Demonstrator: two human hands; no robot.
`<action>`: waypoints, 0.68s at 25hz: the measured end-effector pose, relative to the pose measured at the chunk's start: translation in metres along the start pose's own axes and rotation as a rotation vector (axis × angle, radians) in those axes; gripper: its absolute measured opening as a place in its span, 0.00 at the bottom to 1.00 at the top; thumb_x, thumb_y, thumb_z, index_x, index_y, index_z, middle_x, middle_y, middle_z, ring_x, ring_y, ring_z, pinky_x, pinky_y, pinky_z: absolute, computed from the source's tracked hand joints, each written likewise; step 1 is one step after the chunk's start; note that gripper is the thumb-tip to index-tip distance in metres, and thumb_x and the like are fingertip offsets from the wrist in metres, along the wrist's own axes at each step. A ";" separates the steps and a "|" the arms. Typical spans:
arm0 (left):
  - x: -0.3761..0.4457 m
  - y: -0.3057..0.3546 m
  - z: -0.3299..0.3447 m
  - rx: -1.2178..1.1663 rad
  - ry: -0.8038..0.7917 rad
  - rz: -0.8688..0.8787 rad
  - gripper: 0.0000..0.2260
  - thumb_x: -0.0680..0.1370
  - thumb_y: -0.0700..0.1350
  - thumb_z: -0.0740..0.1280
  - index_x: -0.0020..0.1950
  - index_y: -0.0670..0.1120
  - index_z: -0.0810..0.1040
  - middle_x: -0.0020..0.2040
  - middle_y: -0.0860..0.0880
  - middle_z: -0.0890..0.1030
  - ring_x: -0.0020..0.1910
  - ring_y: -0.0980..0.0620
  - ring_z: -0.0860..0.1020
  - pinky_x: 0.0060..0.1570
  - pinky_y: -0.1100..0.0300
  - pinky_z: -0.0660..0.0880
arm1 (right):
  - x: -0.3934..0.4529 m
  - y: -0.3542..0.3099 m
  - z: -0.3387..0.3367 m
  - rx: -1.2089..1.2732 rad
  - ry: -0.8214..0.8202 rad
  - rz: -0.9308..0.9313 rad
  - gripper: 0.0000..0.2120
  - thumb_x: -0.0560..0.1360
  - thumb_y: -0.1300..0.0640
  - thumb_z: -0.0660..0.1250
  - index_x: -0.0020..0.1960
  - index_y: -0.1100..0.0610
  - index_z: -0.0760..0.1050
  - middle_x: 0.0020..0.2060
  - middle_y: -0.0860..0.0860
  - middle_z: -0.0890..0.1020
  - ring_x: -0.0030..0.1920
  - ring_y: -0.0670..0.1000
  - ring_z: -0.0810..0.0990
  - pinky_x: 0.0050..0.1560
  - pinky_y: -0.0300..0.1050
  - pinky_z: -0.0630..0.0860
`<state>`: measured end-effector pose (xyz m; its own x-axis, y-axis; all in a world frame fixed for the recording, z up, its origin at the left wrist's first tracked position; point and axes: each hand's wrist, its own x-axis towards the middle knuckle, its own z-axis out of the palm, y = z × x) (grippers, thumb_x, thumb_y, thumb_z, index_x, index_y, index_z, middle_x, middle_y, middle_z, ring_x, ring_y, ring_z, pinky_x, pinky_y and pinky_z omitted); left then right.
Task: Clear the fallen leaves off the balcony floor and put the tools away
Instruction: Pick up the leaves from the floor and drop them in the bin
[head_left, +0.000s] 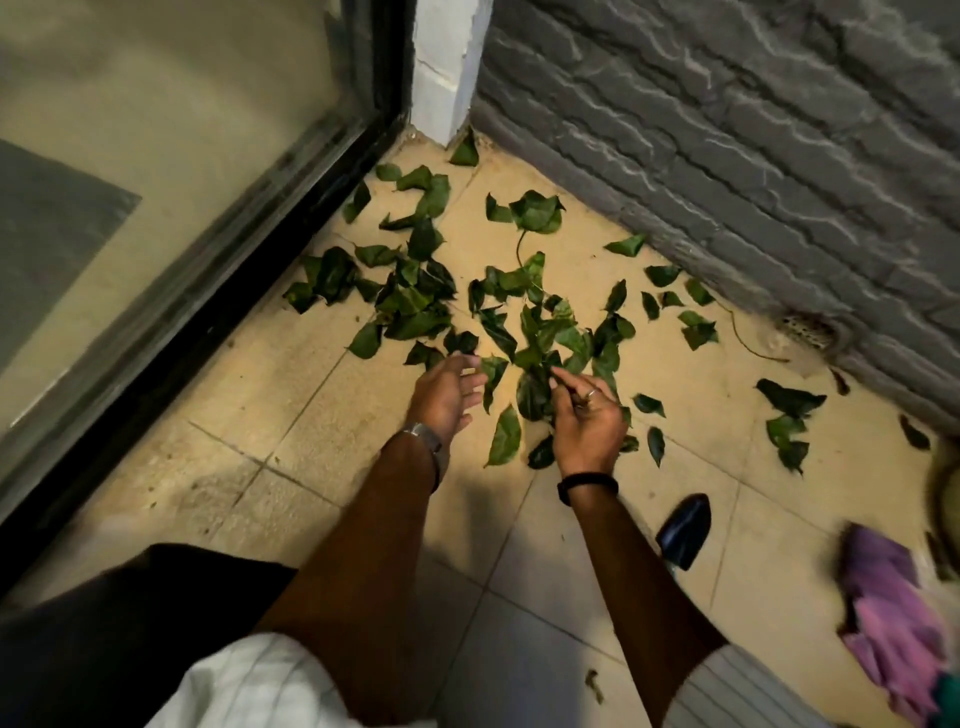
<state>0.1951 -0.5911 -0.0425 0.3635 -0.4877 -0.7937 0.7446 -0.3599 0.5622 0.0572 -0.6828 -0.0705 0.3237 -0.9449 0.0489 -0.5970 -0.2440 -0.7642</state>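
Several green leaves (415, 306) lie scattered over the beige tiled balcony floor (291, 431), thickest in the corner ahead. My left hand (447, 392) hovers just above the near edge of the pile, fingers relaxed and empty. My right hand (587, 415) has its fingers curled round a bunch of leaves (535, 389) at the middle of the pile. A dark hand trowel (684, 530) lies on the tiles to the right of my right forearm.
A black-framed glass sliding door (208, 291) runs along the left. A grey brick wall (753, 171) closes the right, with a small drain grate (808, 330) at its foot. Purple gloves (893, 623) lie at the lower right. A white pillar (447, 73) stands in the corner.
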 end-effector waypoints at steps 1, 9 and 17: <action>-0.006 -0.007 0.008 0.026 -0.036 -0.017 0.15 0.84 0.53 0.57 0.63 0.49 0.77 0.62 0.49 0.79 0.60 0.47 0.75 0.64 0.49 0.67 | -0.004 -0.010 0.000 0.081 0.002 0.045 0.10 0.75 0.64 0.72 0.53 0.53 0.85 0.47 0.46 0.84 0.47 0.45 0.83 0.54 0.46 0.81; 0.055 -0.061 0.000 0.188 0.299 0.136 0.26 0.70 0.67 0.58 0.47 0.46 0.82 0.46 0.39 0.85 0.47 0.35 0.83 0.52 0.36 0.80 | -0.089 -0.036 -0.013 0.242 -0.275 -0.116 0.16 0.76 0.62 0.67 0.61 0.51 0.82 0.58 0.46 0.82 0.60 0.40 0.77 0.61 0.33 0.73; 0.001 -0.028 -0.001 0.076 0.342 0.157 0.19 0.86 0.54 0.54 0.49 0.42 0.78 0.34 0.44 0.78 0.25 0.48 0.73 0.26 0.61 0.73 | -0.061 0.063 0.024 -0.370 -0.421 -0.358 0.16 0.73 0.65 0.73 0.59 0.56 0.83 0.60 0.52 0.81 0.60 0.54 0.80 0.63 0.48 0.78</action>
<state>0.1754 -0.5810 -0.0588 0.6451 -0.2521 -0.7214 0.6264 -0.3662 0.6881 0.0179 -0.6349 -0.1369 0.7632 -0.6440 -0.0539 -0.5875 -0.6567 -0.4729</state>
